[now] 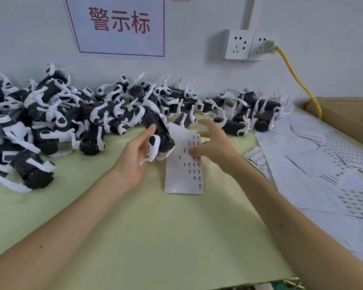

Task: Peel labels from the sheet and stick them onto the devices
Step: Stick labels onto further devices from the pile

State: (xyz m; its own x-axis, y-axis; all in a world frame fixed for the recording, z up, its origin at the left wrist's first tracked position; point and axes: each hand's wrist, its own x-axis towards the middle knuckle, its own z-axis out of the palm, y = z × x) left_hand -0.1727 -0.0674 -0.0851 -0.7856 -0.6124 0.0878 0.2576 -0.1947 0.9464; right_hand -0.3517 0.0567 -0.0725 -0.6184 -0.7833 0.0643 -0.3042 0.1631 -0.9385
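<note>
My left hand (137,150) grips a black device with white clips (158,132), lifted and tilted above the table. A white label sheet (182,164) with several small printed labels lies flat on the pale green mat just right of it. My right hand (214,144) hovers over the sheet's upper right part, fingers spread and blurred; its fingertips are near the labels, and I cannot tell whether a label is pinched. A large heap of the same black-and-white devices (50,114) covers the left and back of the table.
More devices (249,114) lie at the back right. Used and full label sheets (323,174) are strewn on the right. A cardboard box (344,114) stands at the far right. A yellow cable (296,80) runs down from wall sockets (247,45).
</note>
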